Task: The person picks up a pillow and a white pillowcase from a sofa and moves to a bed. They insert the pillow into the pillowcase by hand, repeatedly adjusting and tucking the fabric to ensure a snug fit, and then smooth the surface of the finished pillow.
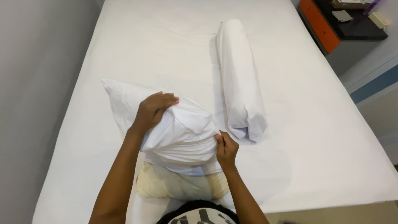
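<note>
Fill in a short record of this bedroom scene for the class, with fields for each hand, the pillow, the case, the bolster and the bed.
left hand: grips the top of the case
right hand: pinches the case's right edge
case: white, bunched, pulled partway over the pillow
pillow: cream, its near end bare, lying on the bed
bolster: white, long, lying lengthwise to the right of the pillow, apart from it
bed: covered with a white sheet
nightstand: orange and black, at top right

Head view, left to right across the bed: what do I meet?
Grey wall → left hand → white pillowcase → right hand → white bolster → orange-edged side table.
</note>
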